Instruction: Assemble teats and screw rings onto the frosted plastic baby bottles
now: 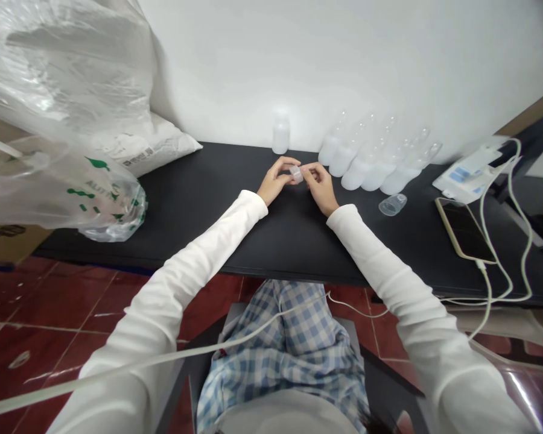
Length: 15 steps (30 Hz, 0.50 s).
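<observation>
Near the middle of the black table, my left hand (pixel 276 179) pinches a small clear plastic piece (pixel 295 174) between thumb and fingers. My right hand (pixel 318 186) grips the same piece from the right, its fingers bent around that side. Behind my hands, an uncapped-looking white bottle (pixel 280 135) stands upright against the wall. To the right, several white bottles with clear domed tops (pixel 364 164) stand close together. A loose clear cap (pixel 393 205) lies on its side in front of them.
Plastic bags (pixel 108 199) and a large white sack (pixel 131 135) fill the left side. On the right lie a phone (pixel 465 232) with cables and a white-and-blue packet (pixel 464 176). A pale cable (pixel 163 363) crosses over my lap below the black table (pixel 294 253).
</observation>
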Each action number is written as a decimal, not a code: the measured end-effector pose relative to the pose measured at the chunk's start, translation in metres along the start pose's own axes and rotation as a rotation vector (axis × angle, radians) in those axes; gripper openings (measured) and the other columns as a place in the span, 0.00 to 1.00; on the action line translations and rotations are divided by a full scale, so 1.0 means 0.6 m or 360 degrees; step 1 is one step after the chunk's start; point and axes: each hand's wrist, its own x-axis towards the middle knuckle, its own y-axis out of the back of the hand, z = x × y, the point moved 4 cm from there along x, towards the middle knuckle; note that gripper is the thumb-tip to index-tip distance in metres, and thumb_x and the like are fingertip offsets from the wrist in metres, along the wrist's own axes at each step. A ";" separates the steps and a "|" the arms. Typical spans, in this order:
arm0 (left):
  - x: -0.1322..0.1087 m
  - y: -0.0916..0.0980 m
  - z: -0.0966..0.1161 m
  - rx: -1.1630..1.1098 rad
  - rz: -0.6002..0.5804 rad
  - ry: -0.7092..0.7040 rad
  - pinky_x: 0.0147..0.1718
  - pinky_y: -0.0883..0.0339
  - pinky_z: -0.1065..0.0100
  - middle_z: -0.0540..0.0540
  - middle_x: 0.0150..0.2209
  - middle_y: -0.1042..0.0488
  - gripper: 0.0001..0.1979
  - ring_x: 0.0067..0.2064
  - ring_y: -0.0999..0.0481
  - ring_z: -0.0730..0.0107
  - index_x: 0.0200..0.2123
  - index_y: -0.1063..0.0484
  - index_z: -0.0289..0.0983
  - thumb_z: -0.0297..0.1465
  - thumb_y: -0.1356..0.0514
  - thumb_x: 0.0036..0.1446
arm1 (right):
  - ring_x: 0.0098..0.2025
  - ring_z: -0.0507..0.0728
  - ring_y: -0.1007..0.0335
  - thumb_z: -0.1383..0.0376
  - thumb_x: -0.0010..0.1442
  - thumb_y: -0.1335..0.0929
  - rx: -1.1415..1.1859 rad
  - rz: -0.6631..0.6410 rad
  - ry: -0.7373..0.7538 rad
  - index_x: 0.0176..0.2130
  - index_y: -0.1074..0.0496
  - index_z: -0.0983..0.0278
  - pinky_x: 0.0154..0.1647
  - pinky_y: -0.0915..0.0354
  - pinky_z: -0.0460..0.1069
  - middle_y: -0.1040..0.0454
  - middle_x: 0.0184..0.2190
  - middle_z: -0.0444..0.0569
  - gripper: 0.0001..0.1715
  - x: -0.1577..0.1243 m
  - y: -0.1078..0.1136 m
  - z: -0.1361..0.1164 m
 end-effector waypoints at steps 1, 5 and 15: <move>0.002 0.003 -0.004 0.0023 0.0036 0.0020 0.43 0.23 0.68 0.45 0.49 0.23 0.17 0.48 0.20 0.68 0.46 0.29 0.40 0.20 0.44 0.53 | 0.36 0.52 0.33 0.33 0.59 0.34 -0.0038 0.0061 0.0002 0.38 0.33 0.59 0.39 0.32 0.50 0.31 0.35 0.45 0.34 0.000 0.004 0.002; 0.009 0.028 -0.023 0.0286 0.0282 0.0067 0.45 0.24 0.67 0.43 0.52 0.25 0.19 0.42 0.20 0.71 0.46 0.30 0.39 0.17 0.47 0.55 | 0.40 0.55 0.33 0.40 0.64 0.33 -0.0312 0.0265 0.0113 0.41 0.34 0.59 0.48 0.29 0.55 0.33 0.41 0.49 0.26 -0.001 0.023 0.001; 0.041 0.086 -0.035 0.0936 0.0751 -0.0221 0.72 0.45 0.47 0.31 0.61 0.36 0.28 0.69 0.36 0.47 0.57 0.38 0.34 0.15 0.40 0.53 | 0.53 0.66 0.34 0.59 0.63 0.34 -0.0954 0.0123 0.0194 0.42 0.33 0.62 0.61 0.37 0.67 0.33 0.47 0.59 0.10 0.000 0.022 0.018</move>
